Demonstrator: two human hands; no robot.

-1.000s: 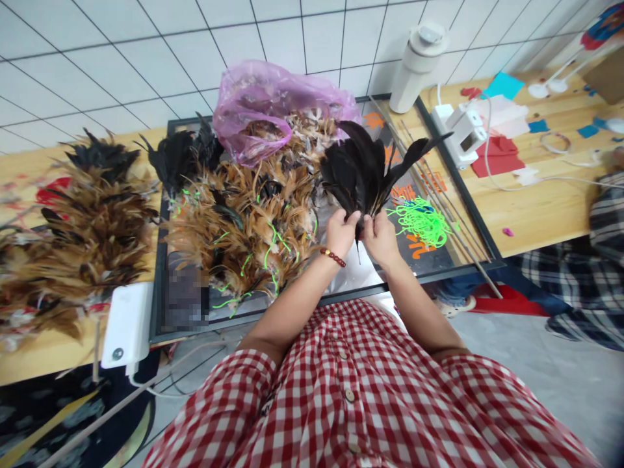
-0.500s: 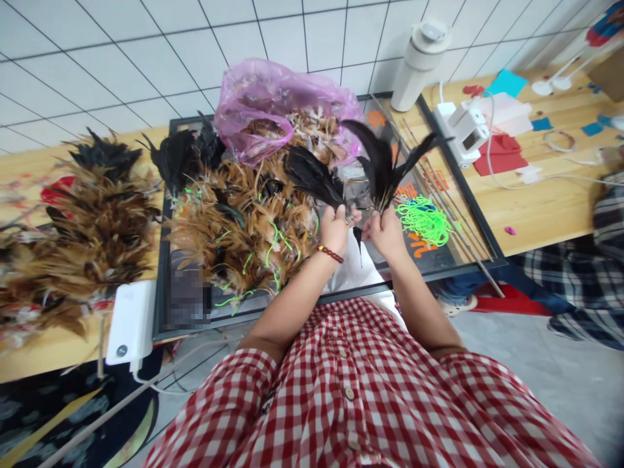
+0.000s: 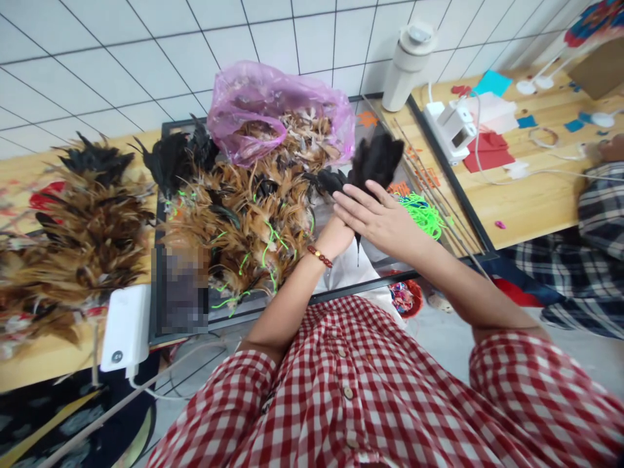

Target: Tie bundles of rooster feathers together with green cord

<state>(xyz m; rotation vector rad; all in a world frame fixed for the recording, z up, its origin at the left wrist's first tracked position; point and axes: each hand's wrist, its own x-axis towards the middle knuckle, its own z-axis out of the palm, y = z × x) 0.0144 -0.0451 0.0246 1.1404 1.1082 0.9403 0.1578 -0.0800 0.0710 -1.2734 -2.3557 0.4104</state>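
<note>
Black feathers (image 3: 377,159) fan out just above my hands, near the middle of the dark-framed board (image 3: 351,289). My right hand (image 3: 373,218) lies across them with its fingers stretched and spread, over my left hand. My left hand (image 3: 337,237), with a beaded bracelet at the wrist, is at the feather bases; its fingers are mostly hidden under my right hand. Brown feathers (image 3: 244,221) with bright green string pieces lie left of my hands. Behind them sits a pink plastic bag (image 3: 248,84) of feathers. Green cord (image 3: 424,214) lies to the right.
A white bottle (image 3: 407,68) stands at the back by a power strip (image 3: 446,140). Thin sticks lie along the board's right side. More feathers (image 3: 102,214) and a white power bank (image 3: 125,328) are at left. A person's plaid sleeve (image 3: 602,208) shows at far right.
My right hand has opened and moved left over my left hand. The black feathers, earlier in two separate bunches, are now closer together. The view has shifted slightly.
</note>
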